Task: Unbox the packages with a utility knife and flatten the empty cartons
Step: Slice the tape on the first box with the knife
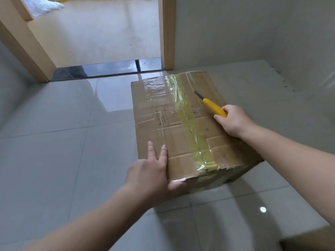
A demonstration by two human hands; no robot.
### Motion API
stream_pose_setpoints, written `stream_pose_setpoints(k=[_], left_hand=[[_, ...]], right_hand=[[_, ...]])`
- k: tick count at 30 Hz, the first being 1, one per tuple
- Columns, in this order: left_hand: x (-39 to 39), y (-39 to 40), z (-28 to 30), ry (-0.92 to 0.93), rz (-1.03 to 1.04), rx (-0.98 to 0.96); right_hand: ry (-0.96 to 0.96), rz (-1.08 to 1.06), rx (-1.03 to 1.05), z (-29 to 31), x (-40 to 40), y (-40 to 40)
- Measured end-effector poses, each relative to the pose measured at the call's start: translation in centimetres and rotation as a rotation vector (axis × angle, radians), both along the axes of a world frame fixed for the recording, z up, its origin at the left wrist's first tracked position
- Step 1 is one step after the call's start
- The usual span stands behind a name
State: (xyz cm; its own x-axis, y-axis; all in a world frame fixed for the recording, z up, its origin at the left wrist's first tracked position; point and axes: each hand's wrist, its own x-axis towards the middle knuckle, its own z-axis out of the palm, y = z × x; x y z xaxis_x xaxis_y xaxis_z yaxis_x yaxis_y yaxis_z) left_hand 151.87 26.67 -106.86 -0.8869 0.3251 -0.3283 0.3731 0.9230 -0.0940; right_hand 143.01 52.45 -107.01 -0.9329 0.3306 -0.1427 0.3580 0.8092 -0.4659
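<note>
A closed brown carton (pixel 179 140) stands on the tiled floor, its top seam sealed with a yellowish tape strip (pixel 188 122) running from far to near. My left hand (pixel 152 171) rests on the carton's near left corner, fingers straight on the top and thumb down the front side. My right hand (pixel 233 120) grips a yellow utility knife (pixel 213 106) over the right half of the top. Its blade points up-left toward the far part of the tape, and the tip is close to the surface.
Glossy grey floor tiles (pixel 63 160) surround the carton. A doorway with a wooden frame (pixel 168 33) opens at the back onto a beige floor. A white wall (pixel 253 29) closes the right side. The corner of another carton (pixel 311 240) shows at the bottom right.
</note>
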Motion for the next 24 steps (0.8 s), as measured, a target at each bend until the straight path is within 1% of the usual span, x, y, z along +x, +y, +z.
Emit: stream_pose_setpoints(k=[4,6,9,12,15,17,18,20,22,24], left_hand=[[0.3,3.9,0.4,-0.059,-0.065,-0.074],[-0.2,5.6,1.0,-0.106,-0.069,-0.095],[-0.2,6.8,1.2,-0.163,-0.057,-0.112],[0.3,7.1,1.0,-0.125,-0.039,-0.097],[0.9,7.8,1.4,-0.091,-0.107,-0.069],[1.0,8.5,1.8,-0.068,-0.155,-0.071],[0.9,8.8,1.8,-0.060,-0.177,-0.085],[0.9,9.3,1.2,-0.038,-0.212,-0.119],[1.0,9.5,0.7,-0.008,-0.220,-0.142],[1.1,10.0,0.5,0.033,-0.220,-0.151]], right_hand=[[-0.011,-0.025,0.102,-0.5,3.8,2.2],[0.012,-0.102,0.092,0.1,5.9,3.2],[0.075,-0.237,0.021,0.6,9.3,4.2],[0.077,-0.281,0.000,0.9,12.7,3.9],[0.045,-0.288,0.031,1.1,15.3,3.0],[0.083,-0.294,0.035,1.2,15.7,3.0],[0.116,-0.305,-0.002,1.4,15.5,3.0],[0.221,-0.375,-0.171,1.3,14.8,3.1],[0.311,-0.504,-0.443,1.2,15.0,2.7],[0.348,-0.601,-0.696,0.5,16.6,2.3]])
